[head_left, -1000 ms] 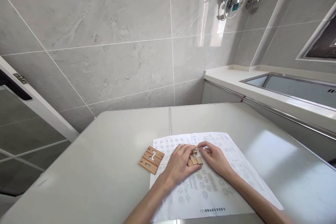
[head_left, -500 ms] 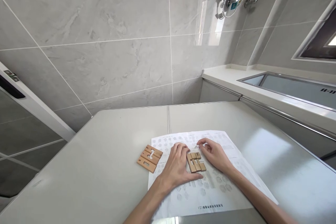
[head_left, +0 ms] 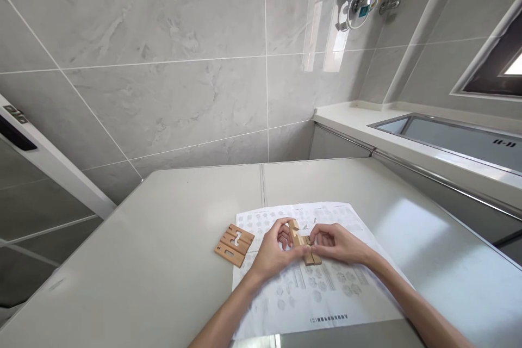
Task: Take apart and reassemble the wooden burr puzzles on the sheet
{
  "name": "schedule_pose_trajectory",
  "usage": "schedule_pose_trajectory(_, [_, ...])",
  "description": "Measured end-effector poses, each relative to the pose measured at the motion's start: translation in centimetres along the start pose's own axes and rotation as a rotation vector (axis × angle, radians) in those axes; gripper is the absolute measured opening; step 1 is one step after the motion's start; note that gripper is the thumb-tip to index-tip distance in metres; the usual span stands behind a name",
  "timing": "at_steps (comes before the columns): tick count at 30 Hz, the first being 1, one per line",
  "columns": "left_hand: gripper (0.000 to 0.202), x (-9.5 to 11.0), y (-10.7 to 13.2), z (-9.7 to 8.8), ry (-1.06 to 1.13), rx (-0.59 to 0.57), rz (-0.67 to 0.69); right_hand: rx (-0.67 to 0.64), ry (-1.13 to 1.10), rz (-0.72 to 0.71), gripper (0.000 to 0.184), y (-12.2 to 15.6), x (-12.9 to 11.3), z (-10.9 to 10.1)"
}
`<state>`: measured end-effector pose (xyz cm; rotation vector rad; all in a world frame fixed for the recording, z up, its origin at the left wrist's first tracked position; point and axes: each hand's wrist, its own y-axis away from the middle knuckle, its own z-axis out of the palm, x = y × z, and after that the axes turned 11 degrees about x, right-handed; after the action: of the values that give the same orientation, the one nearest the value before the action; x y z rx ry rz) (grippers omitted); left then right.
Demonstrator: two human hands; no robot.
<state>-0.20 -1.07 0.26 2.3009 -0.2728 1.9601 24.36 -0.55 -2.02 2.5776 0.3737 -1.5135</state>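
Note:
My left hand (head_left: 274, 249) grips a pale notched wooden puzzle piece (head_left: 294, 227), thumb below and fingers behind it; the piece is tilted up from the sheet. Opposite it, my right hand (head_left: 336, 243) is closed with thumb and fingertips at the right side of the small wooden pieces (head_left: 313, 259). The fingers partly cover where these pieces meet, so I cannot tell whether they are joined. Left of my hands lie brown flat wooden pieces (head_left: 234, 244) side by side, with cut-out slots and numbers marked on them.
A large printed paper sheet (head_left: 293, 304) with many small diagrams lies under my hands on the pale table (head_left: 171, 239). Behind the table rises a grey tiled wall (head_left: 183, 92). At the right stands a counter (head_left: 342, 112) with a sink (head_left: 448, 138).
Both hands have closed in on the pale wooden pieces, which lay flat between them before. One notched piece is now tilted up in my left hand, and my right hand has moved to their right side.

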Motion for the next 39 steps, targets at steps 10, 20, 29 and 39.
schedule_pose_trajectory(10, [0.067, -0.8, -0.4, -0.1, 0.191, 0.126, -0.067, -0.038, 0.129, -0.013, 0.034, 0.3, -0.1, 0.0])
schedule_pose_trajectory(20, [0.066, -1.4, -0.4, 0.4, 0.198, 0.188, -0.074, -0.027, 0.169, -0.039, 0.036, 0.4, -0.5, -0.3])
schedule_pose_trajectory(29, [0.067, -1.3, -0.3, 0.5, 0.192, 0.195, -0.063, 0.016, 0.089, -0.021, 0.037, 0.1, 0.5, -0.5])
schedule_pose_trajectory(39, [0.072, -1.5, -0.2, 0.5, 0.139, 0.175, -0.034, 0.189, -0.251, -0.074, 0.046, -0.2, 1.1, -1.0])
